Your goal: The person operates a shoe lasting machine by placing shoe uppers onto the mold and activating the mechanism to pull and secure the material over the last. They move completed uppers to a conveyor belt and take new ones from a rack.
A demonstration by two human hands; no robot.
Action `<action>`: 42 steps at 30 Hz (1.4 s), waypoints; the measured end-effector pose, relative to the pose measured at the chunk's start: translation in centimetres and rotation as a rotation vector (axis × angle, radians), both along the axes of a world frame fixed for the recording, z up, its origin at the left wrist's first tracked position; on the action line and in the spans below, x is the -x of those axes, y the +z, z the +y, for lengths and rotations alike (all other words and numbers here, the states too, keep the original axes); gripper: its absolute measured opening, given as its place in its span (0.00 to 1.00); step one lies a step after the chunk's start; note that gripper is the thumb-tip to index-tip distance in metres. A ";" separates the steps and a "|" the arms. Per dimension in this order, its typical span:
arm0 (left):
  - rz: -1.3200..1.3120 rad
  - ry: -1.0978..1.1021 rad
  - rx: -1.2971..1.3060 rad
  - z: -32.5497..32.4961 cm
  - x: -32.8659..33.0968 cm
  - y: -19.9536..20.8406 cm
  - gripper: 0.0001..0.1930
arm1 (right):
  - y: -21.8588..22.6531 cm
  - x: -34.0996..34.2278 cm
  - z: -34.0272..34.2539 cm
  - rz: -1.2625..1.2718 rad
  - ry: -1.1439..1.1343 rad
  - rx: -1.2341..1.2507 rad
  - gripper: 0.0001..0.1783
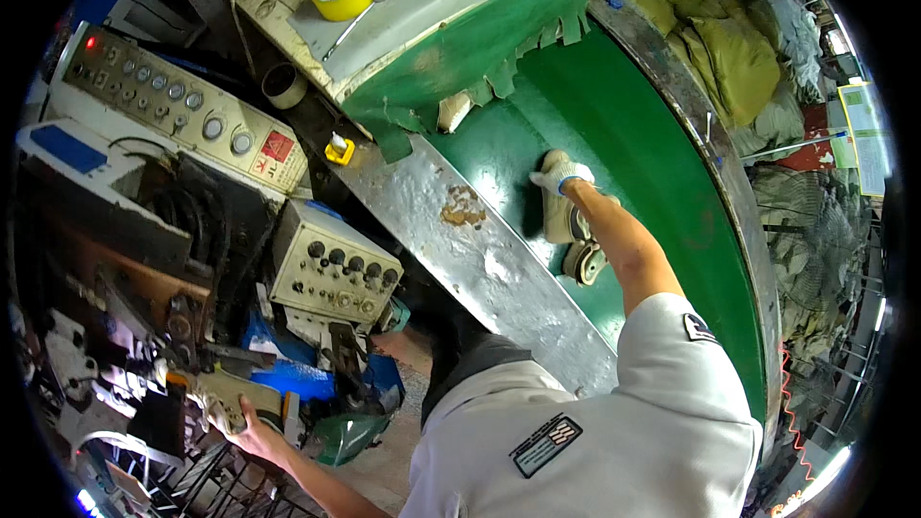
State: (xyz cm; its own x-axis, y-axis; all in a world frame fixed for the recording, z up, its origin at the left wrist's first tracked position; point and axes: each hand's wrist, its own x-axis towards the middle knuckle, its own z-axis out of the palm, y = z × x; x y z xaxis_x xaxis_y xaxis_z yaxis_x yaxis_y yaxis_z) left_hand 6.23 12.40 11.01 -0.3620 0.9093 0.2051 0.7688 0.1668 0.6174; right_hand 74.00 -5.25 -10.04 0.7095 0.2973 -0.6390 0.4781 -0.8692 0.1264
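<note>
Head view: the wearer's white short-sleeved top point(652, 393) fills the lower middle, with the arms spread wide to either side.
Left hand: the left hand point(257, 434) is wrapped round a beige shoe with a dark band point(235, 393), its bare thumb along the near side; the far fingers are hidden. This shoe is beside the dark metal machinery at lower left; whether it touches cannot be told.
Metal ledge: a worn, silvery strip point(499, 269) runs between the machine side and the belt.
Right hand: the right hand point(564, 176), in a white knit glove with a blue cuff, lies over a cream shoe point(559, 219); I cannot tell whether the fingers grip or merely rest.
Green belt: that shoe is on the smooth green conveyor surface point(691, 230), a dark-and-cream shoe point(583, 264) just beside it.
Step in hand: probably handling shoes at both stations at once.
Next move: lifting the belt shoe would call for a sure gloved hold clear of its neighbour, the left hand keeping its shoe steady.
Control box: cream metal, black knobs point(331, 264), beyond the left hand.
Sacks: olive woven bundles point(734, 62) beyond the belt.
</note>
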 end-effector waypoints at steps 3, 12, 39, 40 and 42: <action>-0.050 -0.004 -0.032 0.3 -0.1 -0.6 0.38 | -3.7 -2.4 2.7 0.095 0.118 0.187 0.31; -0.279 -0.074 -0.139 -0.7 2.3 1.4 0.40 | -18.9 -3.5 24.6 0.259 -0.520 -0.866 0.45; -1.078 -0.463 0.388 2.4 -1.5 0.6 0.19 | 10.8 42.1 12.5 1.955 -0.538 -0.883 0.34; -1.183 -0.473 0.355 1.9 0.7 1.0 0.18 | 12.4 43.8 13.3 1.946 -0.498 -0.895 0.33; -1.134 -0.472 0.377 3.1 3.8 0.6 0.16 | 16.4 46.5 14.7 1.928 -0.469 -0.989 0.30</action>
State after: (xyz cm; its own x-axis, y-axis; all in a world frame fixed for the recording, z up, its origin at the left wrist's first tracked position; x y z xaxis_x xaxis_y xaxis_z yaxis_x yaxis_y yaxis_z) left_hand 2.40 15.45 11.57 0.2074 0.9308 -0.3011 -0.1211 0.3299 0.9362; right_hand 27.53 9.43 6.34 -0.3129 0.9184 -0.2422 -0.7541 -0.3952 -0.5245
